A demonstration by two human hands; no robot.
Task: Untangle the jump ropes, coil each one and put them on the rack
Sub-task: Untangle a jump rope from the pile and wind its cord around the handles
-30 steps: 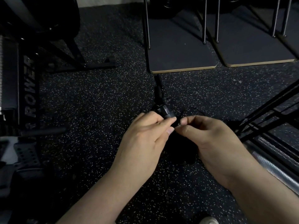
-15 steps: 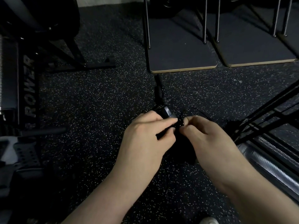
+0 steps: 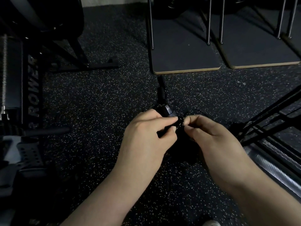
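We are seeing the black jump ropes [image 3: 164,110] lying bunched in a dark tangle on the speckled floor. One black handle [image 3: 161,88] is pointing away from us, lying flat at the far end of the bunch. A second handle end [image 3: 167,110], with a faceted cap, is angling upward nearer us. A thin black cord [image 3: 197,111] is looping out to the right. The rest is sitting in shadow, too dark to read.

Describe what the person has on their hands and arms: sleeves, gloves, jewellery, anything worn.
Nothing worn shows. The left hand and right hand are bare, with no gloves, and no rings are visible on the fingers. Both forearms are uncovered down to the frame's bottom edge, with no sleeves, watch or wristband in view. The fingernails look short and unpainted.
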